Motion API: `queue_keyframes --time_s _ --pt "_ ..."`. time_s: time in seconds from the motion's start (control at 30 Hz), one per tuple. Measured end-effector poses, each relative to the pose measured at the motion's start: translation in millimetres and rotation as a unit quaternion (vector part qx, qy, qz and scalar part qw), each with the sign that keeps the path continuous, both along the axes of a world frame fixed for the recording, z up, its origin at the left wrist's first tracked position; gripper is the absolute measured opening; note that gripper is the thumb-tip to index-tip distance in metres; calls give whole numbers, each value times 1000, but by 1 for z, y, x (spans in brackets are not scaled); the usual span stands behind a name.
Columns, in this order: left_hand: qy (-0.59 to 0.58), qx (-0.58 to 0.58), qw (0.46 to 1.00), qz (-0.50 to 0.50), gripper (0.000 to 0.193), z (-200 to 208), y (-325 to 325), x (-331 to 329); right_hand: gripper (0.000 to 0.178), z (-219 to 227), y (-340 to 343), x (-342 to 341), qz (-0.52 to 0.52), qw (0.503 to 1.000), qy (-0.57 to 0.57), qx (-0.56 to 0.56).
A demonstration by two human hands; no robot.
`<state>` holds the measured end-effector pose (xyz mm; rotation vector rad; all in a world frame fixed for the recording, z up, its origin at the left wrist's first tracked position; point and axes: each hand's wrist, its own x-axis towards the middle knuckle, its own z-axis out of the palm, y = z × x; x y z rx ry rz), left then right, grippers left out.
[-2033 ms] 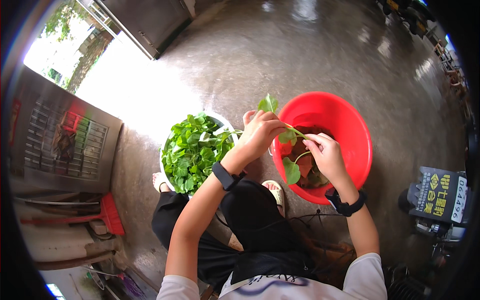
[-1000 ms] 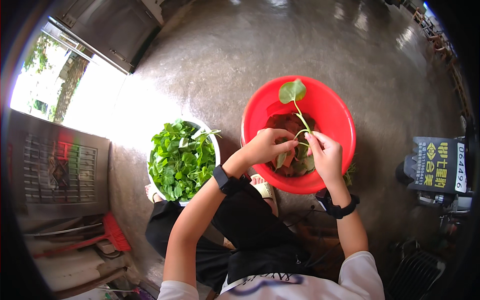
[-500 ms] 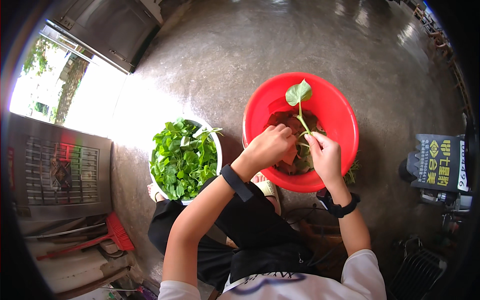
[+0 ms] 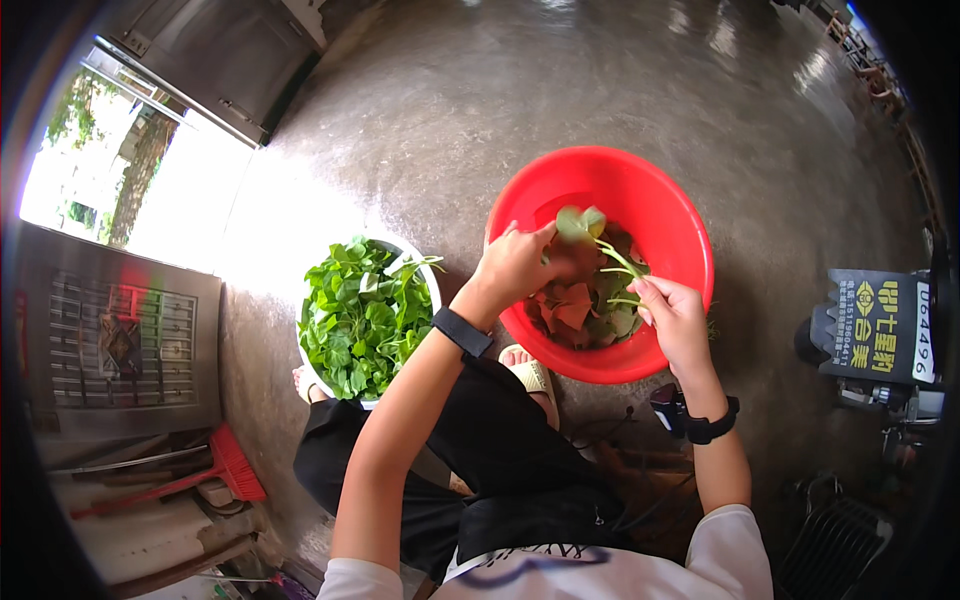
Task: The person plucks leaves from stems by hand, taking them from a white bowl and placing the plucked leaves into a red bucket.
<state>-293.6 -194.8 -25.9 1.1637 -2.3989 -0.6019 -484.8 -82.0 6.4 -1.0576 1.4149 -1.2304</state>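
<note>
My right hand (image 4: pixel 672 308) pinches the lower end of a leafy green stem (image 4: pixel 622 262) over the right side of the red basin (image 4: pixel 685 245). The stem slants up and left to a leaf (image 4: pixel 580 224), which is blurred. Beside that leaf is my left hand (image 4: pixel 518 264), over the basin's left side; its fingertips are smeared, so whether they grip the leaf is unclear. Loose leaves (image 4: pixel 568 312), reddish and dull green in the basin's tint, lie at its bottom. To the left, a white tub (image 4: pixel 437 300) is heaped with green leafy stems (image 4: pixel 365 318).
The tub and basin stand on a grey concrete floor (image 4: pixel 430 120). A red broom (image 4: pixel 235 465) lies at the lower left, below a metal door panel (image 4: pixel 120 340). At right are a vehicle's dark mudflap and plate (image 4: pixel 880 325) and a black wire rack (image 4: pixel 838 535).
My left hand has moved up and left, away from my right hand. The stem now leans left instead of upright. My right hand has shifted slightly right and down, still holding it.
</note>
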Motion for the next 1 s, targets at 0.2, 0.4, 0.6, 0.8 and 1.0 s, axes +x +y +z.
queue_keyframes --time_s 0.2,0.4,0.6,0.8,1.0 --pt "79 11 996 -36 35 24 3 -6 23 15 5 -8 50 986 -113 112" --pt "62 -91 990 -87 15 17 -5 -4 22 20 6 -10 51 980 -156 111" --pt "42 -69 994 -78 18 23 -18 -5 22 21 6 -2 64 990 -84 94" --pt "46 65 997 -21 25 1 -61 27 18 41 16 -8 10 996 -54 74" --pt "-19 238 970 -47 35 48 -58 45 24 22 11 -89 -50 977 172 114"
